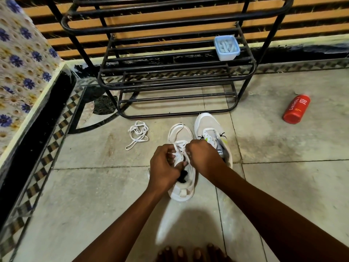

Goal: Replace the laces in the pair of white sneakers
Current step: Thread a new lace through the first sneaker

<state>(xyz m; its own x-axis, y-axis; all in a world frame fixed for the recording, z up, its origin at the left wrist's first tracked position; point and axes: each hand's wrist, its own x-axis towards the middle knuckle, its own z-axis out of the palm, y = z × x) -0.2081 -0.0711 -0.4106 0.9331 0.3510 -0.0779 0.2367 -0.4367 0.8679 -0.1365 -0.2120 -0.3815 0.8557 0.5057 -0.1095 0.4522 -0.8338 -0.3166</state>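
On the tiled floor before a black shoe rack [177, 76], your left hand [165, 167] and right hand [203, 155] each pinch the white lace [179, 146] over the near sneaker [182, 188], apparently to steady the eyelets for threading. Its long axis runs away from you, toe toward the rack. The second sneaker [209, 127] lies alongside; a loose lace [137, 134] sits apart.

We look down on a floor [79, 195] of pale, stained tiles with a checkered black border [56, 133] at left. A black metal rack [170, 72] stands against a wall [188, 17] of orange and dark stripes. A flower-patterned cloth [20, 59] covers the ledge at left. Our shadow falls near the bottom edge.
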